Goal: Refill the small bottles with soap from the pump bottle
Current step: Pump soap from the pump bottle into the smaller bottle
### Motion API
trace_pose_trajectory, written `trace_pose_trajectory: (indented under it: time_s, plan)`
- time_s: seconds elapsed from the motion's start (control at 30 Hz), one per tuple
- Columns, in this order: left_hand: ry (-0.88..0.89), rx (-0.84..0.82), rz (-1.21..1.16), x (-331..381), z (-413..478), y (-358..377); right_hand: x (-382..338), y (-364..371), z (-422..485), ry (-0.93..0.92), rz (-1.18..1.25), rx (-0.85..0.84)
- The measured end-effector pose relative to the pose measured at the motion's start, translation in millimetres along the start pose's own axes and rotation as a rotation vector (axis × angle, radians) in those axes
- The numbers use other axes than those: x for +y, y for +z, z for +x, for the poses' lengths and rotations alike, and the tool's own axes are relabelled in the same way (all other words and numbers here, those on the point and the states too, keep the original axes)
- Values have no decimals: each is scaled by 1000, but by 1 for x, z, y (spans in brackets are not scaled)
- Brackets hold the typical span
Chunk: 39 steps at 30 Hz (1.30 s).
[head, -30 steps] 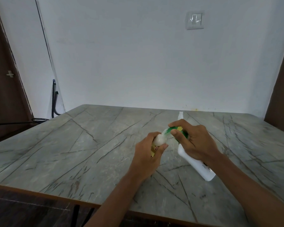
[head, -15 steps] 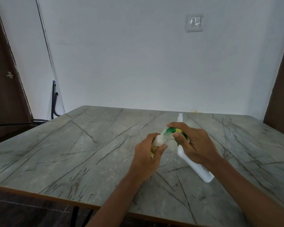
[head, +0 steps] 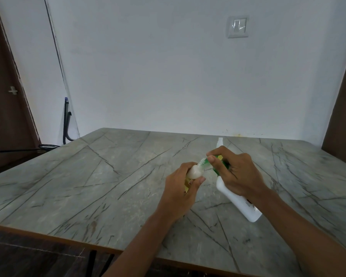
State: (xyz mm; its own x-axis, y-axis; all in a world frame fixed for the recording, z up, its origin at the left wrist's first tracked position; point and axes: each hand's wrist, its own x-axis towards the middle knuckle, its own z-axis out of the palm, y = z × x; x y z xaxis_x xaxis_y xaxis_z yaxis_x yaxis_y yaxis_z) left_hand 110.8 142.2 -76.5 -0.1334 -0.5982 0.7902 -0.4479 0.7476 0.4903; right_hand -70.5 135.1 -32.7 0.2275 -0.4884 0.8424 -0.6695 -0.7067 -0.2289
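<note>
My left hand [head: 180,188] grips a small bottle [head: 194,172] with a pale rounded top and a yellow label, held just above the table. My right hand [head: 236,172] grips the green upper part [head: 218,160] of a white pump bottle [head: 238,200]. That bottle is tilted, with its base toward me and low over the table. A clear spout [head: 203,161] runs from the green part to the small bottle's top, pinched by my right thumb and forefinger. A slim white piece [head: 220,141] sticks up behind my right hand; I cannot tell what it belongs to.
The grey marble-pattern table [head: 108,176] stretches wide to the left and far side, its front edge [head: 68,238] near me. A white wall with a switch plate [head: 237,26] stands behind. A dark door [head: 6,96] is at the left and a black chair frame [head: 66,120] is by the corner.
Both hands stay at the same spot with the bottles joined. My right thumb and forefinger have shifted slightly along the spout.
</note>
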Motion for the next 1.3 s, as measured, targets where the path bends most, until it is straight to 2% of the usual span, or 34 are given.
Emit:
trace_pose_trajectory:
  time_s: [0.13, 0.43, 0.7, 0.9, 1.3]
  plan:
    - [19, -17, 5, 0, -1, 1, -1, 0, 0, -14, -1, 34]
    - [-27, 21, 0, -3, -1, 1, 1, -2, -3, -37, -56, -47]
    - [-39, 16, -41, -2, 0, 0, 1, 0, -2, -24, -33, 5]
    - [24, -11, -36, -2, -1, 2, -1, -1, 0, -31, 15, 64]
    - [-5, 31, -32, -1, 1, 0, -8, -5, -3, -40, -63, 21]
